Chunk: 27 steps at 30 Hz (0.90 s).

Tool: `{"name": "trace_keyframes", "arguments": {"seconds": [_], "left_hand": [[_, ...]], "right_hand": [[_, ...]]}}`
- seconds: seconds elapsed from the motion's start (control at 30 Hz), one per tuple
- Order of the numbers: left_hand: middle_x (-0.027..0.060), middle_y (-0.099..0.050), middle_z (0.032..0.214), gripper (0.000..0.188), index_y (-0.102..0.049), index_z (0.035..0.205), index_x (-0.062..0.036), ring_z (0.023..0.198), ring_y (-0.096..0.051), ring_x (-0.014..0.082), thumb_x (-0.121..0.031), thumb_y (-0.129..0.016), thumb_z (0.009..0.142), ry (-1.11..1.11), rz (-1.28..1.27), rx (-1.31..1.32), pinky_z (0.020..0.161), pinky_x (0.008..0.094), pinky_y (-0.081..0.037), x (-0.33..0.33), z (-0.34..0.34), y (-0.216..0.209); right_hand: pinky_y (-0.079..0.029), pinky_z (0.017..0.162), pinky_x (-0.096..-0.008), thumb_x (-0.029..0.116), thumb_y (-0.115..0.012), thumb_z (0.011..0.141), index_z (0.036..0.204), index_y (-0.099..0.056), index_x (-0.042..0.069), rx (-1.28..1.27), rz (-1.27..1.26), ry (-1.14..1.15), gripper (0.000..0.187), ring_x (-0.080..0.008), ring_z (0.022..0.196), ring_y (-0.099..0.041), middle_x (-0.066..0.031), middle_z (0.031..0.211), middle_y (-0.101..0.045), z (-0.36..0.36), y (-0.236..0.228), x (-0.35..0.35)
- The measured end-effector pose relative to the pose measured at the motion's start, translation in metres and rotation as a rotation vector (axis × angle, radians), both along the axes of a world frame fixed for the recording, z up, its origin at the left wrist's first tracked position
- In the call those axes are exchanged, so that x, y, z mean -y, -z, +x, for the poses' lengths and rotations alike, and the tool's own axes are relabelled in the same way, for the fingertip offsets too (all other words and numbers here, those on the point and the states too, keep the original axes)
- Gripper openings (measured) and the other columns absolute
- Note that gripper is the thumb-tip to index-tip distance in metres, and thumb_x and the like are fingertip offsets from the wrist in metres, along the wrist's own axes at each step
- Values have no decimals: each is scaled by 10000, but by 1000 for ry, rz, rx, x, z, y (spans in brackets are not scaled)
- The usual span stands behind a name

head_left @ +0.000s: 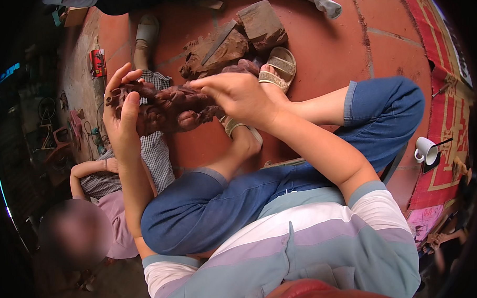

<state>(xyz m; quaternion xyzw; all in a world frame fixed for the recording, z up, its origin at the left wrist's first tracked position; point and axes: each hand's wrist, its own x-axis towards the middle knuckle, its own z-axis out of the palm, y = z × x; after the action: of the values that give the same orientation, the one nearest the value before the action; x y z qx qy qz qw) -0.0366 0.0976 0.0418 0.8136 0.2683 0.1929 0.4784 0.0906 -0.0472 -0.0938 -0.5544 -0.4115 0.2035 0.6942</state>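
Note:
Between my two hands is a dark reddish-brown wood carving (169, 107) with knobbly, rounded shapes, held up above the floor in front of my knees. My left hand (122, 108) grips its left end, thumb on the near face and fingers curled around the back. At the other end my right hand (239, 96) is closed over the carving, its fingers pointing left along the top. The right palm and some fingertips are hidden from view. Beyond the carving, a rough carved wood block (214, 50) lies on the floor with a flat strip (219, 42) resting on it.
A squared wood block (262, 24) leans by the rough one, near my sandalled foot (280, 68). Another person (120, 221) sits close at my left. On the right, a white mug (425, 150) stands by a red patterned mat (439, 179). A red box (97, 63) is at the left.

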Motion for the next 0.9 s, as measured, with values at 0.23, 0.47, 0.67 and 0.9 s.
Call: {"name": "trace_keyframes", "arguments": {"seconds": [0.23, 0.47, 0.67, 0.9], "left_hand": [[157, -558, 1237, 521, -428, 1355, 29, 1067, -580, 215, -231, -543, 919, 19, 22, 17, 947, 354, -467, -5, -2, -1], [155, -559, 1237, 516, -439, 1349, 28, 1067, -576, 208, -222, -551, 911, 57, 91, -47, 945, 347, -461, -1, -7, -5], [143, -564, 1224, 503, -451, 1345, 18, 1047, -570, 184, -204, -566, 909, 25, -37, 33, 947, 326, -449, 5, 1, -2], [113, -574, 1218, 467, -469, 1342, 0, 1019, -563, 144, -155, -582, 916, 35, -31, 48, 933, 289, -443, -2, -6, -5]], "right_hand": [[-536, 699, -382, 188, -574, 889, 1022, -725, 142, 79, -303, -135, 206, -279, 808, -686, -121, 867, -704, 25, 17, 23], [-511, 681, -408, 131, -559, 874, 1089, -693, 152, 417, -498, -265, 254, -301, 821, -670, -121, 943, -696, 23, -6, 16], [-523, 704, -426, 167, -559, 848, 1047, -708, 175, 250, -263, -131, 249, -325, 816, -670, -134, 878, -693, 1, -2, 0], [-526, 663, -419, 163, -597, 812, 1040, -702, 194, 254, -232, -74, 253, -309, 772, -672, -132, 823, -685, 20, -11, 0]]}}
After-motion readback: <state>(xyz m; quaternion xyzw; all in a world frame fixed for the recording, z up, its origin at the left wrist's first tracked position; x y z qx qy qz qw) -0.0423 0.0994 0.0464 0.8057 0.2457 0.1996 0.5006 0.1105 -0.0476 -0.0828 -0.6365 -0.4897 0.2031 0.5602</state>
